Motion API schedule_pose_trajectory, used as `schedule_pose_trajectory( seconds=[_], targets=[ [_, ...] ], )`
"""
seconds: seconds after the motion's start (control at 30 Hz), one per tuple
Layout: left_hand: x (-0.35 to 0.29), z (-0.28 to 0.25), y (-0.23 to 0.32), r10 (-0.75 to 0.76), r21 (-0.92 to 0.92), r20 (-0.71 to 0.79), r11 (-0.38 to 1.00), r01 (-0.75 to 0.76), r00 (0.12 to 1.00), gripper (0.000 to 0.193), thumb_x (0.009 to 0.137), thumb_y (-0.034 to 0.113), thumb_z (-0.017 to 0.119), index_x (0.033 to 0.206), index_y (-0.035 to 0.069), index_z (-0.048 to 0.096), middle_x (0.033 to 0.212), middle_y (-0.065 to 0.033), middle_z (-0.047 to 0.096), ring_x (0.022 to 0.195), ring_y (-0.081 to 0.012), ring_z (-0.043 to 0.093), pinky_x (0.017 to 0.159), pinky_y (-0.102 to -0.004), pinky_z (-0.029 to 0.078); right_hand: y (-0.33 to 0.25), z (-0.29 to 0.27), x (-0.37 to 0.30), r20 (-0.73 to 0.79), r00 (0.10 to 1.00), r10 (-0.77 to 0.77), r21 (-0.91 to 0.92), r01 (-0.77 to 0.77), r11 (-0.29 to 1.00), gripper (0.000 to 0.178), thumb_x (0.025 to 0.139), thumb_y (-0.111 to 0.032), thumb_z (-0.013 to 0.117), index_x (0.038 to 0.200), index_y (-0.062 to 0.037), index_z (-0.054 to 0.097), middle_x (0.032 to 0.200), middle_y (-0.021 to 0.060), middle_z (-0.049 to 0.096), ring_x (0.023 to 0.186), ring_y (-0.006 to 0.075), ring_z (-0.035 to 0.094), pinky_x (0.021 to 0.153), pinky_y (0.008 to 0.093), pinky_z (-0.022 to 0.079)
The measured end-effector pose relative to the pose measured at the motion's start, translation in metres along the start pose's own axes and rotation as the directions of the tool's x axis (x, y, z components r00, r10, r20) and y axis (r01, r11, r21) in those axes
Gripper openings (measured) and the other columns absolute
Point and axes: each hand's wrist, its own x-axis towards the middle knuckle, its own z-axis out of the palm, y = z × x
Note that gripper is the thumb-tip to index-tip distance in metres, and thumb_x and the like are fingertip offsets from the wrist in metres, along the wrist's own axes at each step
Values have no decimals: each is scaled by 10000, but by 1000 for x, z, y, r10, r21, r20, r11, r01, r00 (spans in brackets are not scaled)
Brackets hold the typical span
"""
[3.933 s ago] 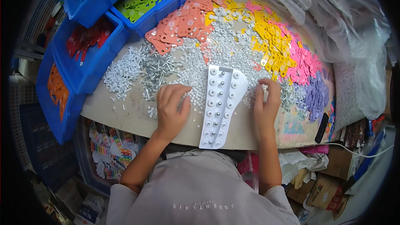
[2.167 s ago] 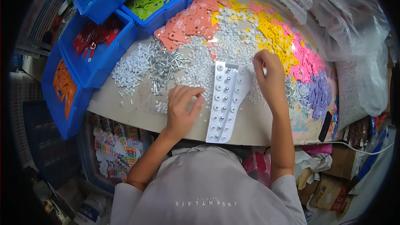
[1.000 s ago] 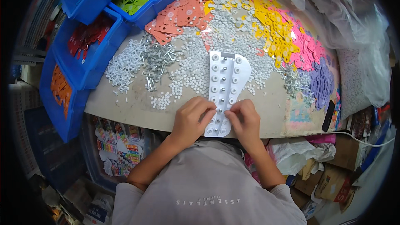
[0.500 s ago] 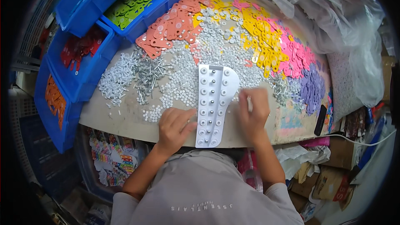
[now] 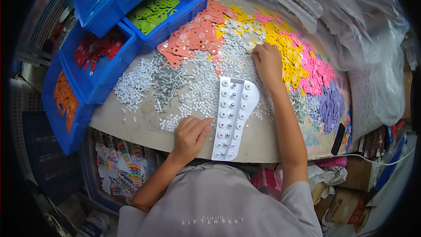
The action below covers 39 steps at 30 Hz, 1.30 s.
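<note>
Four blue bins (image 5: 104, 81) hold coloured tags (image 5: 154, 12); left grip (image 5: 189, 138) apart beside white tray (image 5: 250, 100), right grip (image 5: 268, 65) unclear.

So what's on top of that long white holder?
On the white holder: two rows of white round pieces, with small silver bits between. What lies under those pieces is covered.

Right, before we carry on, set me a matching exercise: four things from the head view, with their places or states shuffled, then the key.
Things:
1. Right hand
2. Left hand
3. White slotted jig
4. Green tabs

Places or states:
A. Bears a row of shiny metal pieces down its middle
B. Where small white round pieces meet yellow tabs
C. Piled inside a blue bin
D. Beside the jig's left edge, fingers pointing toward it

Pairs: 1-B, 2-D, 3-A, 4-C
</note>
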Motion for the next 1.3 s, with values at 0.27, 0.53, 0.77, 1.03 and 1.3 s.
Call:
schedule_pose_trajectory(
  seconds=[0.27,0.53,0.77,1.03,1.3],
  targets=[
    [4,1,3,34,-15,-17,999,-34,999,141,887,21,673,1023,4,708,708,-89,563,671,-283,536,658,-391,434,13,-10,1,55,961,273,189,-278,942,66,910,-54,622,953,-6,638,846,206,660,789,376,639,745,461,510],
    [2,0,3,9,15,8,1000,-9,1000,156,885,55,692,1037,19,702,744,-81,603,717,-280,572,662,-397,449,12,-8,2,18,998,66,13,-66,998,77,899,-64,631,946,-3,633,877,206,670,847,366,646,756,459,501],
    [3,-7,21,-58,-89,-36,994,55,998,225,830,40,758,1047,23,700,787,-81,641,722,-274,585,687,-391,468,-69,-85,-53,111,990,91,415,-129,900,82,860,30,653,937,8,635,857,120,650,827,255,627,756,342,498],
    [-7,-11,37,-210,-559,320,745,363,924,176,829,32,806,926,0,662,877,-51,661,782,-128,619,668,-258,486,-146,-121,-145,408,913,-23,681,-287,674,139,826,58,706,950,5,676,874,97,662,809,233,623,721,339,497],
    [-17,-21,27,-346,-506,608,524,685,715,123,893,-3,738,976,-6,648,916,-18,654,884,-67,610,801,-229,505,-146,-123,-169,510,811,288,659,-583,476,149,867,15,708,1013,33,683,927,66,693,808,145,620,740,283,499]
  ],
)
